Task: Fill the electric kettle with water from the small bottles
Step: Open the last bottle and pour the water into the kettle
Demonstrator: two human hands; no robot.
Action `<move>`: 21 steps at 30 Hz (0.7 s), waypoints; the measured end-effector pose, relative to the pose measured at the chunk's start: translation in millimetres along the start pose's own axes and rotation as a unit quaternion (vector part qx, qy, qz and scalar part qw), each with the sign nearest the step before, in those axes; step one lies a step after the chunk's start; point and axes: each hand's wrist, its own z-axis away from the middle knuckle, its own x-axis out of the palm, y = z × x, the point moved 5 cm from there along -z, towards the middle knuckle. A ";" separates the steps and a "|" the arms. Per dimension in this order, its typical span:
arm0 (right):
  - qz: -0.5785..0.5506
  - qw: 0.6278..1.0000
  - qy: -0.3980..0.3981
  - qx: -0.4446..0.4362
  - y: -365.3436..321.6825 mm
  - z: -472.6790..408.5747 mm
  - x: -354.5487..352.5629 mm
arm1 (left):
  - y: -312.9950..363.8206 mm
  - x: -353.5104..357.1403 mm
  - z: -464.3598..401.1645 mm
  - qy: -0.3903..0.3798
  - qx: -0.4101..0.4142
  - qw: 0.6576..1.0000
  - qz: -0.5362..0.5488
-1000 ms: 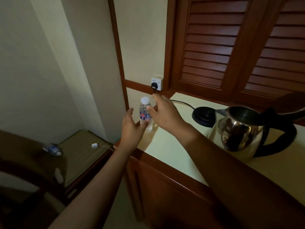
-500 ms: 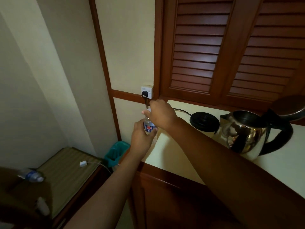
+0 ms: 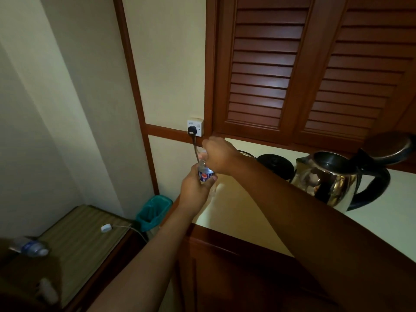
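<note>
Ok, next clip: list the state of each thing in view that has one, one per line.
small bottle: upright, held at the counter's corner
left hand: grips the bottle's body
right hand: curled over the bottle's top; cap hidden
electric kettle: lid open, off its base, on the counter
kettle base: bare, beside the kettle
plug: in the wall socket
second bottle: lying on its side

bottle label (image 3: 205, 176), print seemingly unreadable
</note>
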 end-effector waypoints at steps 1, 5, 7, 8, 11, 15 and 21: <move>-0.002 1.000 0.000 -0.005 0.4 0.2 -0.2 | -0.7 0.3 -0.6 -0.001 -0.003 1.000 0.001; -0.001 0.999 -0.012 -0.030 -0.8 -0.4 -0.2 | -2.2 0.8 -2.2 -0.005 -0.006 1.000 0.011; -0.011 0.999 -0.026 -0.032 0.8 -2.5 0.0 | -3.0 0.8 -3.1 -0.005 -0.009 1.000 0.009; -0.024 0.999 -0.034 -0.028 2.6 -3.4 0.5 | -3.1 0.7 -3.0 -0.004 -0.009 1.000 0.010; -0.068 0.997 -0.035 -0.025 7.3 -5.4 1.1 | -4.1 -0.5 -2.8 -0.001 0.000 1.000 0.010; -0.035 0.999 -0.009 0.021 13.6 -3.7 -1.4 | -3.4 -0.5 -1.6 -0.005 0.000 1.000 0.016; -0.049 0.999 -0.012 0.011 12.8 -5.0 0.9 | -1.4 0.3 -1.3 -0.010 -0.005 1.000 0.010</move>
